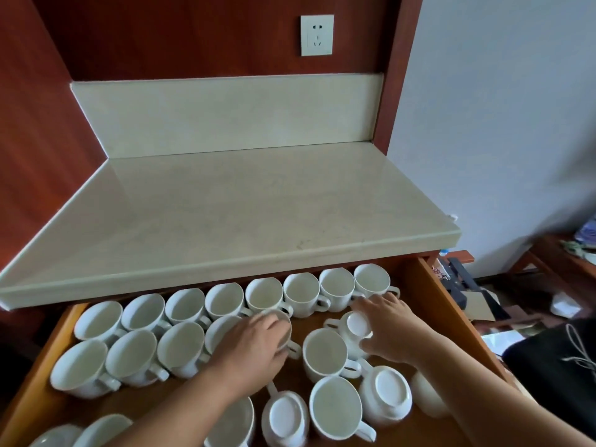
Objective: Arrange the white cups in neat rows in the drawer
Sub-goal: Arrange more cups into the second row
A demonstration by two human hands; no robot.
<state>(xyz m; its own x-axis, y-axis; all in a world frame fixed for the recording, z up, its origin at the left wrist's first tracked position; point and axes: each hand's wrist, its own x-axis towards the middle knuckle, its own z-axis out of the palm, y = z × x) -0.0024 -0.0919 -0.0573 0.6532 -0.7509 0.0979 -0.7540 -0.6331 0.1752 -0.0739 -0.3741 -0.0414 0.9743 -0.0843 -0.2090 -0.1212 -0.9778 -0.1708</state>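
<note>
An open wooden drawer holds many white cups. Several upright cups form a back row under the counter edge, and a second row fills the left. My left hand grips an upright cup at the end of the second row. My right hand holds an upside-down cup in the middle right. Loose cups lie in front: an upright one, another upright one, and two upside-down ones.
A cream stone countertop overhangs the drawer's back. A wall socket sits on the red-brown panel above. To the right are the drawer's side wall, a black bag and clutter on the floor.
</note>
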